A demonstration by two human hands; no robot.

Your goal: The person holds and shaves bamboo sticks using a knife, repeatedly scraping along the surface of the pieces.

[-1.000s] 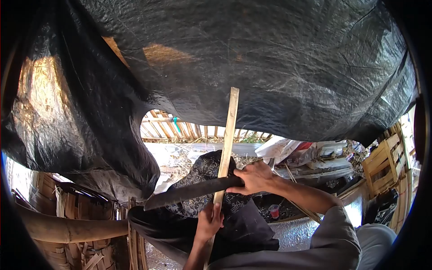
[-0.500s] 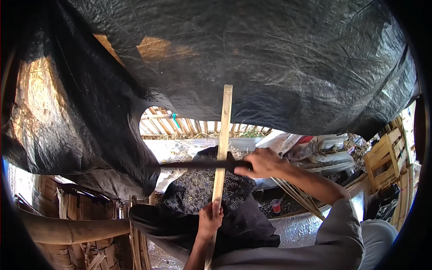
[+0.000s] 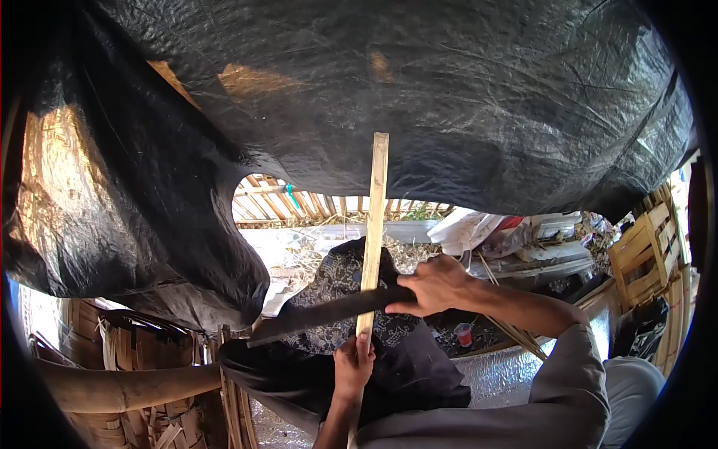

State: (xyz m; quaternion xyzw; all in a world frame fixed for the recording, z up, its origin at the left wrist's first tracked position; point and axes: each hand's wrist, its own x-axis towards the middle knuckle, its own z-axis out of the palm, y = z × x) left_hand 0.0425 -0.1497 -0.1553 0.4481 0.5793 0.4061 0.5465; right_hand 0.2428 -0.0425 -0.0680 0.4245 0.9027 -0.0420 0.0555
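A long, pale bamboo strip [image 3: 376,202] stands nearly upright in front of me, its top end against the black sheet. My left hand [image 3: 353,368] is closed around its lower part, thumb upward along the strip. My right hand [image 3: 435,286] grips a dark machete [image 3: 321,313] by its handle end; the handle is mostly hidden by the fingers. The blade slants down to the left and crosses the strip just above my left hand. Whether its edge bites into the strip I cannot tell. Dark patterned cloth [image 3: 329,280] lies behind the blade, over dark fabric on my lap.
A black plastic sheet [image 3: 464,90] hangs low ahead and to the left. A thick bamboo pole [image 3: 134,389] and woven baskets [image 3: 142,340] are at left. On the right are a slatted crate [image 3: 649,254], a red-filled plastic cup [image 3: 464,334], thin sticks [image 3: 516,337] and plastic bags [image 3: 464,230].
My right hand has moved slightly down and right. The machete has gone from nearly level to slanting, and its blade sits lower along the strip. My left hand keeps its hold.
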